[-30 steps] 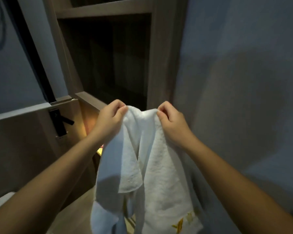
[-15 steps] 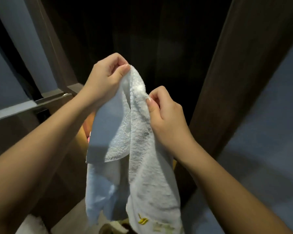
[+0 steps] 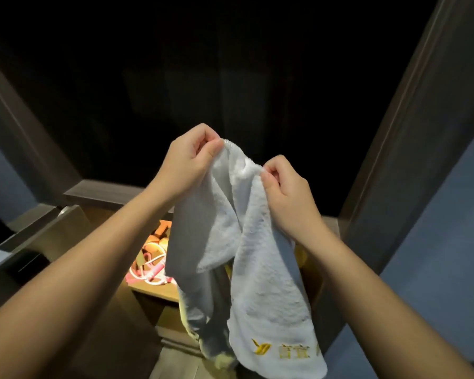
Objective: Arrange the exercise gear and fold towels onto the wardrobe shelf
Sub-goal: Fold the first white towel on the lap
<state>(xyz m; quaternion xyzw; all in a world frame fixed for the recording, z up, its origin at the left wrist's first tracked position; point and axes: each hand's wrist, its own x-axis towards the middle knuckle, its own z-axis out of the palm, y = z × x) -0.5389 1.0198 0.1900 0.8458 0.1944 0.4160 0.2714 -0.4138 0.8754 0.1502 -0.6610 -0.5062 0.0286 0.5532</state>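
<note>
A white towel [image 3: 260, 269] with yellow embroidery near its lower hem hangs in front of the dark wardrobe opening. My left hand [image 3: 188, 162] pinches its upper left corner. My right hand [image 3: 283, 192] pinches the upper edge a little lower and to the right. The towel droops in loose folds between and below both hands. Beneath it a lit wooden shelf [image 3: 153, 289] holds a pink and white skipping rope [image 3: 148, 272] and wooden-looking gear [image 3: 159, 236], partly hidden by the towel.
The wardrobe's dark wooden frame post [image 3: 411, 138] rises at the right, beside a grey-blue wall [image 3: 449, 255]. An open door panel [image 3: 39, 242] stands at the left. A yellow object [image 3: 300, 255] peeks out behind my right wrist.
The view has tilted down, bringing the lit shelf and skipping rope into sight. Both hands keep their pinch on the towel and have spread slightly apart along its top edge.
</note>
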